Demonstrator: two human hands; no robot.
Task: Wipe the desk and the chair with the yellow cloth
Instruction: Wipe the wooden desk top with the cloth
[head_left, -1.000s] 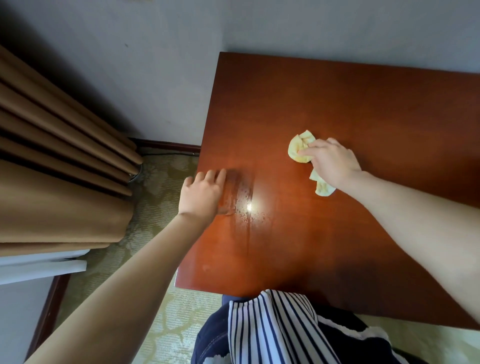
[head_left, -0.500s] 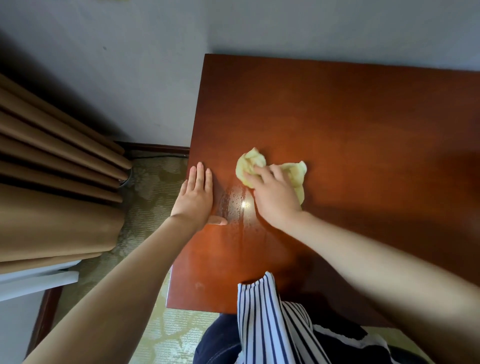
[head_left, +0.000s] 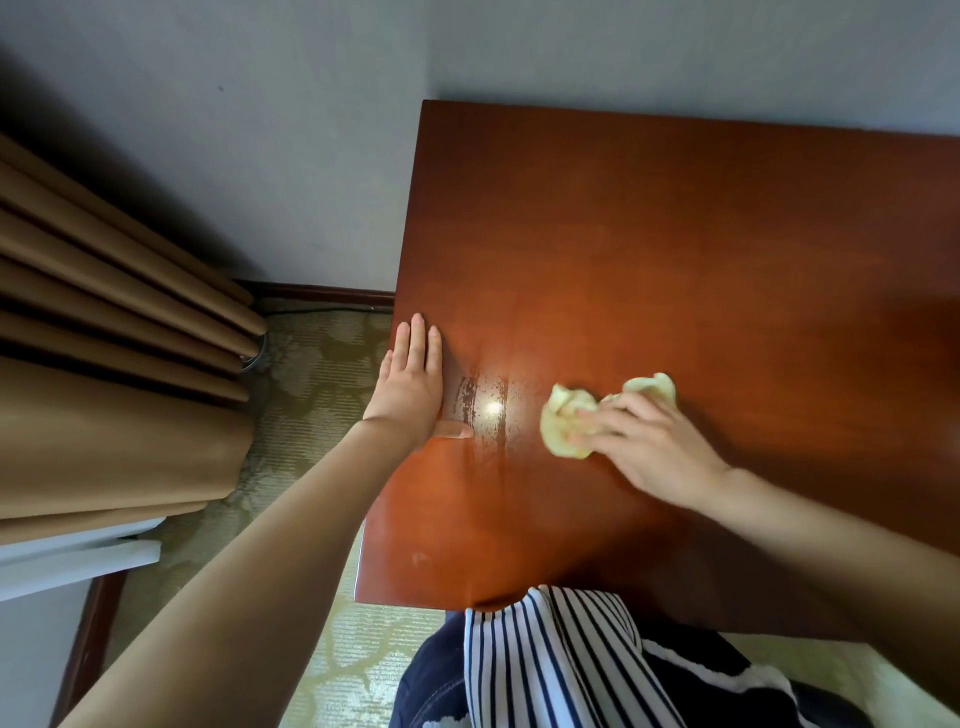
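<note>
Reddish-brown wood desk (head_left: 675, 234) stands against the wall (head_left: 675, 47), a tan curtain (head_left: 104, 322) left of it. Left hand (head_left: 410, 389) lies flat, fingers straight, on the desk's left edge. Right hand (head_left: 649, 447) clutches the crumpled cloth (head_left: 563, 423) on the desk's near half.

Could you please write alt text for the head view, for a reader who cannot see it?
A person's right hand holds a crumpled yellow cloth on a reddish wooden desk, while the left hand lies flat near the desk's left edge. A wet streak glistens between them.
</note>
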